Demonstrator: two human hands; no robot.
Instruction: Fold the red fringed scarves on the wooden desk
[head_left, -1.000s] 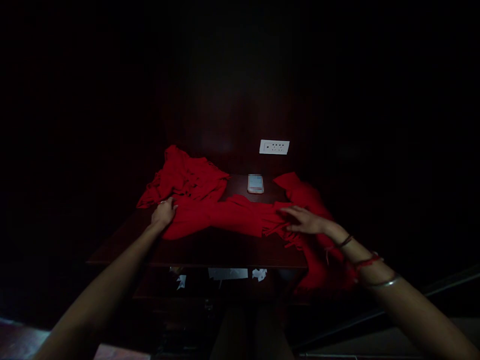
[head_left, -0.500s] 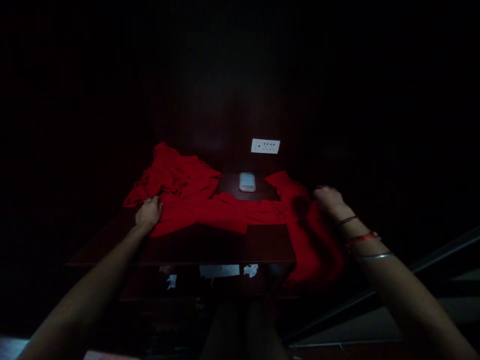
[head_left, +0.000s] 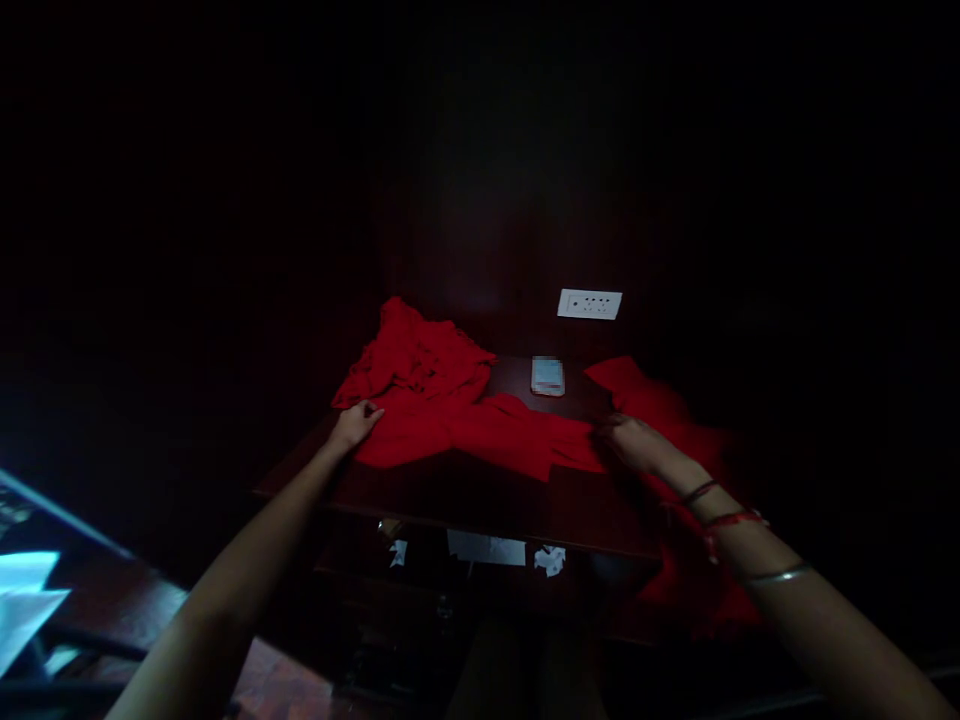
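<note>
A long red cloth (head_left: 480, 435) lies across a dark wooden desk (head_left: 480, 510), with a crumpled heap at its back left. My left hand (head_left: 358, 426) is at the cloth's left end, thumb and fingers pinched together on its edge. Over the right part of the cloth, my right hand (head_left: 634, 442) has its fingers closed on the fabric where it narrows; the fingertips are partly in shadow. Beyond that hand, more of the red cloth spreads right and hangs down past the desk's right edge.
A phone (head_left: 547, 376) with a lit screen lies at the back of the desk. Above it is a white socket plate (head_left: 590, 304) on the dark wall. Papers (head_left: 487, 547) rest on a shelf beneath the desktop. Brighter floor (head_left: 277, 685) shows at lower left.
The view has turned left, so the desk appears farther right. My right hand has come inward, from the cloth's outer right side onto its narrow part. My left hand stays at the left end.
</note>
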